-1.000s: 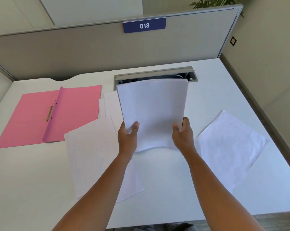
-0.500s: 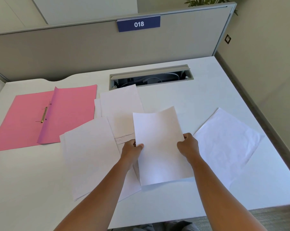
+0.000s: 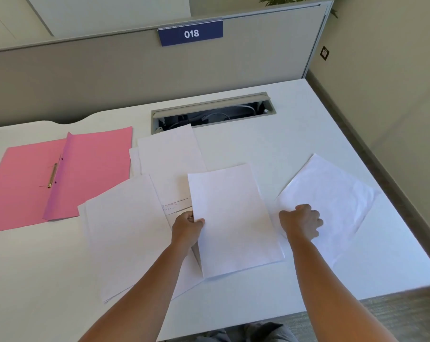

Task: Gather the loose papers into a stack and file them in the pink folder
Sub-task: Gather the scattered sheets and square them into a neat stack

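Note:
A small stack of white sheets lies flat at the middle of the white desk, and my left hand pinches its left edge. My right hand is off the stack, fingers curled loosely, resting on the near corner of a loose sheet at the right. More loose papers lie to the left and behind the stack. The pink folder lies open at the far left, its brass fastener showing along the fold.
A grey cable tray opening is cut into the desk behind the papers. A grey partition with a blue "018" sign closes the back. The desk's right edge drops to carpet beside a beige wall.
The stack, held upright at first, now lies flat on the desk. My right hand has let go of its right edge and moved right onto the loose sheet.

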`<state>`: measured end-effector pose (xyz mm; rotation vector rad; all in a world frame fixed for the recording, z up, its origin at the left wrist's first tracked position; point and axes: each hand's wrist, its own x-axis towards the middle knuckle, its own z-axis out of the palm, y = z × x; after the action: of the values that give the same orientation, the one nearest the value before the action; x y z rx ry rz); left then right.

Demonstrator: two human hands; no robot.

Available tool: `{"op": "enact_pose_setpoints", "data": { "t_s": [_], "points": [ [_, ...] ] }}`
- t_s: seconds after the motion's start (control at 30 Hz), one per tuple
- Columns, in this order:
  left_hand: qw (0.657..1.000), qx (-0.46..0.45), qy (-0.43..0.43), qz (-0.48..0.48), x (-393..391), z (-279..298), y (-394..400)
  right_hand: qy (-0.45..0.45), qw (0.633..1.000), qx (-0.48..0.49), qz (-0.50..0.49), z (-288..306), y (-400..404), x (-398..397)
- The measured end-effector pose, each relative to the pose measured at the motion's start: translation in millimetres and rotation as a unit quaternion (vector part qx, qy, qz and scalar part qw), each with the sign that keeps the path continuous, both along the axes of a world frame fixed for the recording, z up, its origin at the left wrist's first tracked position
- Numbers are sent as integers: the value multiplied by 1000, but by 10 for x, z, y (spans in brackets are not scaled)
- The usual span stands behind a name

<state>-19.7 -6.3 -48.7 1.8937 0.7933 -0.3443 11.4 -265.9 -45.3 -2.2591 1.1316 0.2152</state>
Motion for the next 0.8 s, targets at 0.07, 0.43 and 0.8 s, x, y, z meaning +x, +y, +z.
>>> {"op": "enact_pose_setpoints", "data": {
  "t_s": [0.07,0.43,0.8],
  "points": [
    [1000,2,-2,2,-3,-19,-5,30,998,-20,-50,14,-92,-26],
    [999,32,3,-4,48,-46,-71,75,976,-36,-200,-33,-493,-177],
    [999,35,1,-10,37,-18,-100,47,970,34,-237,24,-642,-161]
  ]
}}
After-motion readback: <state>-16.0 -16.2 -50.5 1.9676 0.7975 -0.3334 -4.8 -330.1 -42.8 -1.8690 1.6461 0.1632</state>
